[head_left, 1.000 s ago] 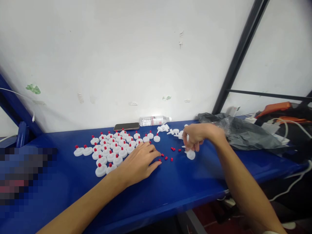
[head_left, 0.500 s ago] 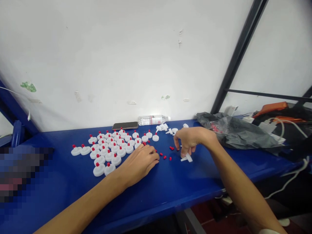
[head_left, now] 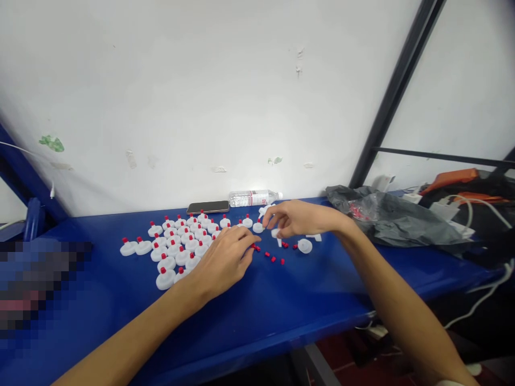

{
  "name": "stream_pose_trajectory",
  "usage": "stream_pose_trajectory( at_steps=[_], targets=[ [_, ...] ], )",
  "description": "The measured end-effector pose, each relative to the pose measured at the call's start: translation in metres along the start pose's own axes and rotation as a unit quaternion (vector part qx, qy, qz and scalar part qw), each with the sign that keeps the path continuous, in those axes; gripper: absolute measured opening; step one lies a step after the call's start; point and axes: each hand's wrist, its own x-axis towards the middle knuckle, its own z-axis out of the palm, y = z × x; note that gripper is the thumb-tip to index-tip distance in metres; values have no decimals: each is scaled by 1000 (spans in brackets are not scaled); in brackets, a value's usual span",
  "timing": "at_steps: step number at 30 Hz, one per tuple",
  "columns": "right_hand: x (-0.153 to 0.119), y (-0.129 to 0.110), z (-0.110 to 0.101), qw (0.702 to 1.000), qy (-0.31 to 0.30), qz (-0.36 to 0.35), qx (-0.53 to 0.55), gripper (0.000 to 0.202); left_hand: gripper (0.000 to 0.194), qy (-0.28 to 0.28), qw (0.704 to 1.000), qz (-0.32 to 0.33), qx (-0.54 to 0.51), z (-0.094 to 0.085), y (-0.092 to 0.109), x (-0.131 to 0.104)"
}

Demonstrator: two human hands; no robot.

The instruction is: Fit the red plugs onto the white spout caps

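My left hand (head_left: 229, 254) lies low over the table, fingers bent and thumb apart, its fingertips beside small red caps (head_left: 256, 247). My right hand (head_left: 295, 219) reaches in from the right with curved, spread fingers. Just under its thumb is a white spouted lid (head_left: 278, 236); whether they touch is unclear. A white round lid (head_left: 304, 246) lies below the right wrist. Several loose red caps (head_left: 273, 259) are scattered between the hands. To the left stand many white lids with red-capped spouts (head_left: 173, 247), some hidden behind my left hand.
A phone (head_left: 208, 207) and a clear water bottle (head_left: 250, 198) lie along the wall. A dark plastic bag (head_left: 402, 217) with red pieces inside covers the right end of the blue table (head_left: 281, 316). Cables and an orange item (head_left: 450, 181) lie beyond.
My right hand has moved left and away from me, and white lids now lie in different spots beneath it. My left thumb and fingers have shifted slightly left.
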Motion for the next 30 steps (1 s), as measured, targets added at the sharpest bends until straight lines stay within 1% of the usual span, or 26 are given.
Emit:
stream_pose_trajectory(
  at_steps=[2,6,9,12,16,18,21,25,27,30],
  targets=[
    [4,-2,5,999,23,-27,10,36,25,14,1000,-12,-15,0,-1,0],
    [10,-4,10,996,36,-65,53,29,19,26,997,-50,-50,-2,-1,1],
    [13,-3,13,991,51,-83,89,30,14,43,995,-63,-58,-3,-1,2],
    [17,-2,15,989,83,-96,73,33,12,57,994,-71,-66,-3,-3,3],
    [19,-3,19,986,125,-94,53,36,13,46,991,-101,-77,-5,-3,3],
    [19,-5,20,986,128,-91,57,35,16,40,989,-117,-77,-6,-2,3],
    [18,-10,21,987,121,-83,62,34,20,38,989,-121,-69,-8,1,3],
    [18,-15,26,987,102,-101,68,33,17,36,991,-119,-40,-7,2,2],
    [19,-15,28,987,95,-106,70,35,19,31,991,-122,-33,-7,2,2],
    [21,-16,31,986,106,-108,67,38,22,20,990,-134,-22,-8,1,2]
  ],
)
